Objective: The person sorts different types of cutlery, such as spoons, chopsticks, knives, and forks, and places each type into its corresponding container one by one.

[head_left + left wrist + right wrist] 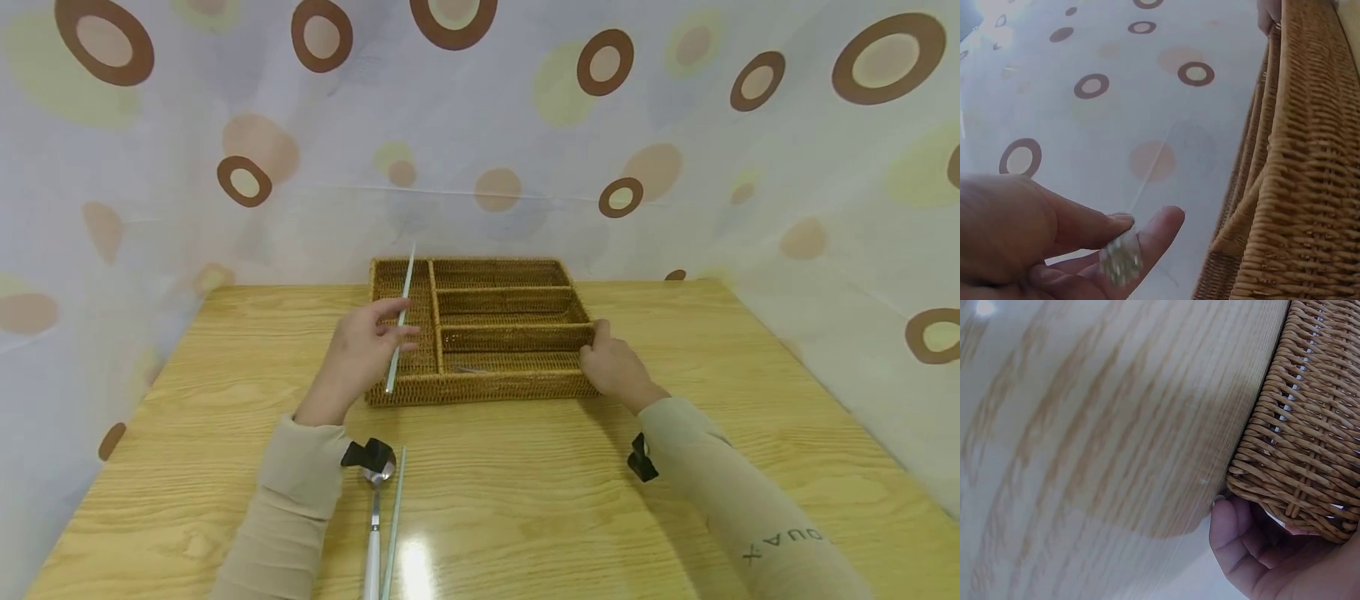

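Observation:
My left hand (360,354) pinches a long, thin, pale green chopstick (393,371) between thumb and fingers, above the left compartment of a wicker cutlery tray (517,387). Close up in the left wrist view, the blurred thick end of the chopstick (1121,259) points toward the camera. At the tray's front right corner, my right hand (617,367) grips the rim, with its fingertips under the bottom edge of the wicker tray (1310,437) in the right wrist view. Something thin and shiny (471,369) lies in the front compartment; its kind cannot be made out.
On the wooden table (510,500), a spoon (374,533) with a white handle lies near my left sleeve. A second pale green chopstick (393,525) lies beside it. Behind the tray hangs a patterned cloth (450,225), and more cloth hangs at both sides.

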`<act>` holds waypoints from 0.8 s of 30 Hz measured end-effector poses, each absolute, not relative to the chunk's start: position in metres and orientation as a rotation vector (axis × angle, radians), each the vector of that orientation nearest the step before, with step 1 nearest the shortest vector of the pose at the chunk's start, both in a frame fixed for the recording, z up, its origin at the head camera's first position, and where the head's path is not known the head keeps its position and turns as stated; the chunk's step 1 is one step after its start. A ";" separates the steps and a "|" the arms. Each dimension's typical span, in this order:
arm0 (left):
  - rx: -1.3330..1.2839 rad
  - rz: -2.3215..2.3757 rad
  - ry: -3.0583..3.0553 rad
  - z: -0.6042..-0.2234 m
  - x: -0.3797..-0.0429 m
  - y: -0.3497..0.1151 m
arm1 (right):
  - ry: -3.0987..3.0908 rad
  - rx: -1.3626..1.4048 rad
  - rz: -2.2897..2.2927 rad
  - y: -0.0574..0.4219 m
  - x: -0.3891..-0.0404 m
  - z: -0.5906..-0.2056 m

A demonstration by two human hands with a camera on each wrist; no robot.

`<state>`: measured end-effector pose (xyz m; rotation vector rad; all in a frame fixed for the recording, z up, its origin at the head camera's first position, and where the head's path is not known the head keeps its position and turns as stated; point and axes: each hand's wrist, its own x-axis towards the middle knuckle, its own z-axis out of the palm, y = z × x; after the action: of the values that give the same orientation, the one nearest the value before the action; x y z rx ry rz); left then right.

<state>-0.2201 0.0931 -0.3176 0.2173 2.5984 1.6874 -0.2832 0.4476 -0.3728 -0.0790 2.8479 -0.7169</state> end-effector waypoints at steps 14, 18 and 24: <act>0.130 1.670 2.552 -0.330 -0.239 0.084 | 2.881 -0.078 -0.683 0.449 -0.283 -0.373; 0.122 1.603 2.516 -0.333 -0.241 0.084 | 2.868 -0.066 -0.678 0.449 -0.283 -0.372; 0.119 1.657 2.509 -0.340 -0.242 0.085 | 2.856 -0.082 -0.693 0.449 -0.282 -0.370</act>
<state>-0.2420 0.0854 -0.3401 0.1186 2.5085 1.6566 -0.2824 0.4488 -0.3705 -0.0815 2.8558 -0.6932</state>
